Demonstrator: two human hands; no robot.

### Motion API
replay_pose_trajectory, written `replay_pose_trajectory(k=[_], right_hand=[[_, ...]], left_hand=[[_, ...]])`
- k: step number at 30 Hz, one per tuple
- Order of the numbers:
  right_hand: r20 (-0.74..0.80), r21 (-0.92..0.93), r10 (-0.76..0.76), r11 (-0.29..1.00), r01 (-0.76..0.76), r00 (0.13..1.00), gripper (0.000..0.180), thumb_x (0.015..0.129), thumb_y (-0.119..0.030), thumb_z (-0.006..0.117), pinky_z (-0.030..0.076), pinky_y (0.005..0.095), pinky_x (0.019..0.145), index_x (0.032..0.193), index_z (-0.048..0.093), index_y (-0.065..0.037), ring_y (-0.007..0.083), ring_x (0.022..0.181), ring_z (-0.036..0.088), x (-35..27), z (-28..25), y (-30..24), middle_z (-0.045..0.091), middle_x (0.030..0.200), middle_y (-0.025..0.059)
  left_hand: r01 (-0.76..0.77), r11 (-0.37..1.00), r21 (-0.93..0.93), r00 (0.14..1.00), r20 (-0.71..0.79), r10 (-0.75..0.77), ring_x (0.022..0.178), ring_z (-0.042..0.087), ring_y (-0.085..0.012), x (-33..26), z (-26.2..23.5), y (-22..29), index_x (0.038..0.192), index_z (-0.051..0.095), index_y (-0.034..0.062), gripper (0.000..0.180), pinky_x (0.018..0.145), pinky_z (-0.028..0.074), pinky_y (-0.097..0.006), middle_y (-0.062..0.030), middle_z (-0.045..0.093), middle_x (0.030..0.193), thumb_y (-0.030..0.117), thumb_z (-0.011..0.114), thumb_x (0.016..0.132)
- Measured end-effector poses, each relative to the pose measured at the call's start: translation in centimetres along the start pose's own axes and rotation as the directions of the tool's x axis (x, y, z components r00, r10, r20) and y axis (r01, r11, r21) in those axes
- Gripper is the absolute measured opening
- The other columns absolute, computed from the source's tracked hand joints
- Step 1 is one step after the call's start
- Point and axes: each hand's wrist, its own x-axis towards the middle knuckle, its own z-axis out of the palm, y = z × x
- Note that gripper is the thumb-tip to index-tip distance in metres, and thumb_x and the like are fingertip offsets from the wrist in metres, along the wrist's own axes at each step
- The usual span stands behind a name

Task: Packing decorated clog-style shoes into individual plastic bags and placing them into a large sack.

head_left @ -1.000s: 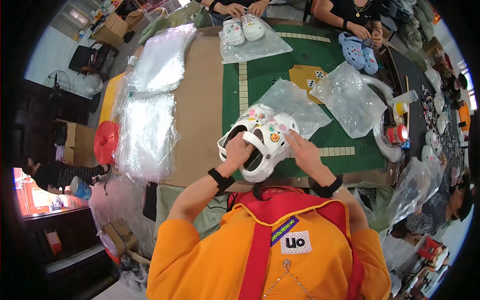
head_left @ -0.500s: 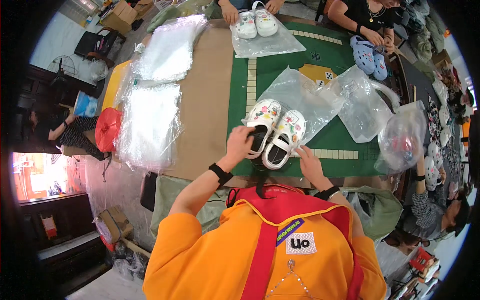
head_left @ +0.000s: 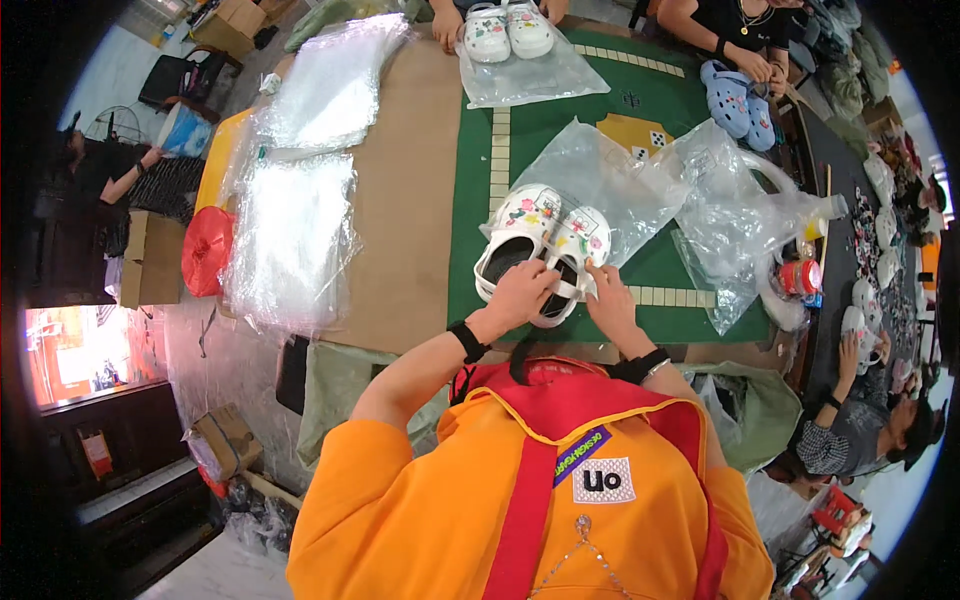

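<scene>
A pair of white clogs (head_left: pixel 545 235) with small coloured charms lies side by side on the green mat (head_left: pixel 560 130), toes pointing away from me. My left hand (head_left: pixel 520 292) grips the heel end of the pair. My right hand (head_left: pixel 607 298) holds the heel strap of the right clog. A clear plastic bag (head_left: pixel 620 175) lies just behind the toes, partly under them.
Stacks of clear bags (head_left: pixel 295 235) cover the brown table's left side, with more crumpled bags (head_left: pixel 740 225) on the right. A tape roll (head_left: pixel 800 277) sits at the right edge. Other people's hands hold white clogs (head_left: pixel 505 30) and blue clogs (head_left: pixel 740 100) across the table.
The clogs were held up off the table a second ago; they now lie flat on the green mat, with both hands moved to their heel ends.
</scene>
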Motion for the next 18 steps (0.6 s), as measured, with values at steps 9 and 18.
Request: replay_pose_trajectory(k=[9, 18], right_hand=[[0.136, 0.09, 0.082, 0.991, -0.095, 0.987, 0.036, 0.073, -0.015, 0.056, 0.044, 0.0412, 0.071, 0.108, 0.047, -0.01, 0.0332, 0.085, 0.053, -0.3, 0.8, 1.8, 0.049, 0.099, 0.0118], [0.116, 0.093, 0.131, 0.985, -0.142, 0.985, 0.034, 0.075, -0.017, 0.055, 0.043, 0.0386, 0.071, 0.108, 0.048, -0.011, 0.0305, 0.087, 0.052, 0.3, -0.3, 0.1, 0.049, 0.098, 0.0108]], left_hand=[[-0.233, 0.94, 0.249, 0.888, 0.448, 0.101, 0.099, 0.047, -0.0277, -5.7, -1.5, -0.6, 0.119, 0.041, 0.0088, 0.055, 0.078, 0.041, -0.036, -0.0144, 0.04, 0.117, 0.007, 0.055, 0.067], [0.277, 0.947, 0.16, 0.961, -0.054, -0.272, 0.099, 0.048, -0.0319, -4.1, -2.5, -4.3, 0.116, 0.044, 0.0093, 0.049, 0.082, 0.039, -0.041, -0.0172, 0.048, 0.109, 0.01, 0.057, 0.068]])
